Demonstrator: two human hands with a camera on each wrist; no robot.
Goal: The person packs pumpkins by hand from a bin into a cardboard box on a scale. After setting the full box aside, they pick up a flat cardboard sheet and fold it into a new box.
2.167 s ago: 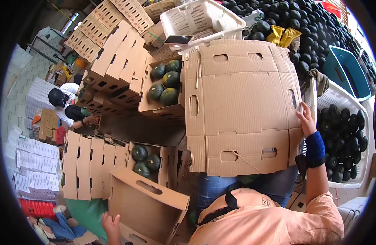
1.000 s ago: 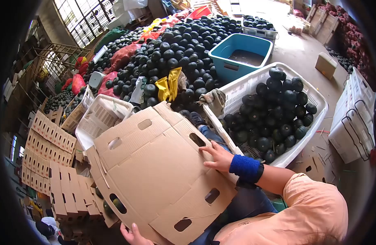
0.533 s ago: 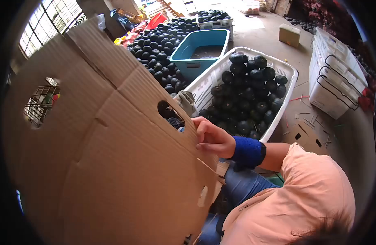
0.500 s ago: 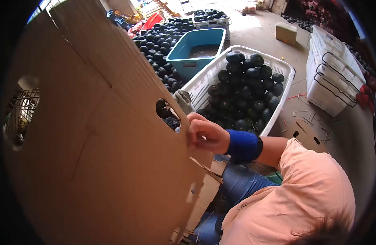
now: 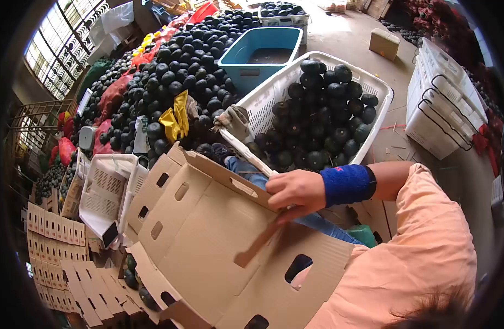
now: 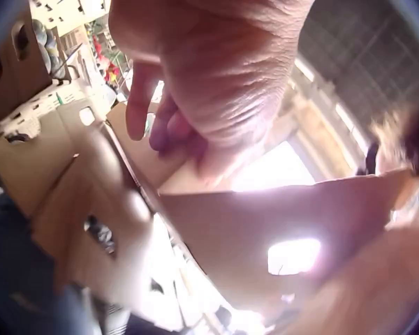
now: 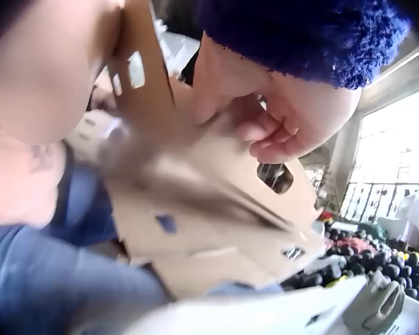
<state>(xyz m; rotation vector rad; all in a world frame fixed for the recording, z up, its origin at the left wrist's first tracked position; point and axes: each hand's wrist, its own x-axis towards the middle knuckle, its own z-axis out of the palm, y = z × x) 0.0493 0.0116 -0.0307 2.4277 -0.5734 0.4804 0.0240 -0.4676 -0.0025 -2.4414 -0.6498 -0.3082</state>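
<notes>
A partly folded cardboard box (image 5: pixel 208 236) lies tilted over the person's lap in the head view, with several side flaps raised and oval hand holes in them. The right hand (image 5: pixel 298 192), below a blue wristband, grips its upper right flap with curled fingers. From the right wrist view, that hand (image 7: pixel 279 115) holds the cardboard (image 7: pixel 230 160) near an oval hole. The left hand is out of the head view. In the left wrist view, the left hand (image 6: pixel 209 77) has its fingers bent round an edge of the cardboard (image 6: pixel 244 230); its fingertips are partly hidden.
A white crate (image 5: pixel 386 104) of dark green squashes stands beyond the right hand, beside a blue tub (image 5: pixel 257 74) and a large squash heap (image 5: pixel 175 71). Empty white crates (image 5: pixel 107 186) and stacked cardboard boxes (image 5: pixel 87 282) are at left; white bins (image 5: pixel 438 104) stand at right.
The cardboard sheet has come down from in front of the view and tilted back, and its sides now stand folded up. The right hand keeps hold of its edge.
</notes>
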